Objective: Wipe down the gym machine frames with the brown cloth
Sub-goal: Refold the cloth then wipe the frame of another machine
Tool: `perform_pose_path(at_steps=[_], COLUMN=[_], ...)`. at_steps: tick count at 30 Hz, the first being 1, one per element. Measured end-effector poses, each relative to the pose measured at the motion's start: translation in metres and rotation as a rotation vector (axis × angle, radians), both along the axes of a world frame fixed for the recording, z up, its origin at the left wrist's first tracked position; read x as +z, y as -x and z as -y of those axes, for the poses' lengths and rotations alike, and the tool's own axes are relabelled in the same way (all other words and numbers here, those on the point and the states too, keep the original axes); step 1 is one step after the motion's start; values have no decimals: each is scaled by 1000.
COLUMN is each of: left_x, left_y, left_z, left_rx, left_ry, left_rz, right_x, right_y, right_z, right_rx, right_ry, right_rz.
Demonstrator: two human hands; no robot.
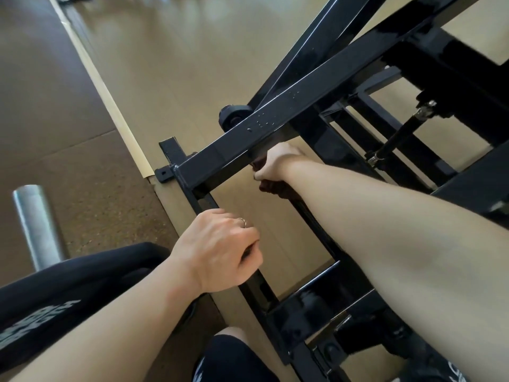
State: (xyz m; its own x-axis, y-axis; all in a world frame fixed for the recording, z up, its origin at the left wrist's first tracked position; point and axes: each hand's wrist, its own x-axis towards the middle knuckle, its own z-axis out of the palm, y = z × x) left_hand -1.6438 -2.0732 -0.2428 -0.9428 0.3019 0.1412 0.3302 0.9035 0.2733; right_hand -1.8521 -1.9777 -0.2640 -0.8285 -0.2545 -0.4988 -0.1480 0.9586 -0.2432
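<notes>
While gripping: two hands, right (271, 165) on one brown cloth (272, 187), left (217, 249) on frame (248, 146).

Tan floor (170, 64), black machine frame (192, 205), dark speckled mat (55, 119)

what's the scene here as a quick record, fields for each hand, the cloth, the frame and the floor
left hand: left hand grips a lower black frame bar, fingers curled round it, ring on one finger
right hand: right hand holds the brown cloth just under the upper black beam
cloth: dark brown, bunched, mostly hidden by the hand and beam
frame: glossy black square tubing, droplets on the upper beam
floor: tan floor, dark speckled mat at left
other: silver cylinder at left
</notes>
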Motion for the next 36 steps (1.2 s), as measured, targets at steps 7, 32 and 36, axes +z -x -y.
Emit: perform_pose_path(at_steps=[7,32,36], left_x=[4,13,15], left_y=[-1,-2,-2], left_z=[-2,-6,-8], left_rx=[3,35,47], left_ry=[-1,118,154], left_rz=[-20,108,119], right_x=[11,-1,7], right_y=[-17,-25,-48], right_z=[-40,-57,-72], right_rx=[92,107,497], right_ry=[-336,-360,-689], right_rz=[308,323,463])
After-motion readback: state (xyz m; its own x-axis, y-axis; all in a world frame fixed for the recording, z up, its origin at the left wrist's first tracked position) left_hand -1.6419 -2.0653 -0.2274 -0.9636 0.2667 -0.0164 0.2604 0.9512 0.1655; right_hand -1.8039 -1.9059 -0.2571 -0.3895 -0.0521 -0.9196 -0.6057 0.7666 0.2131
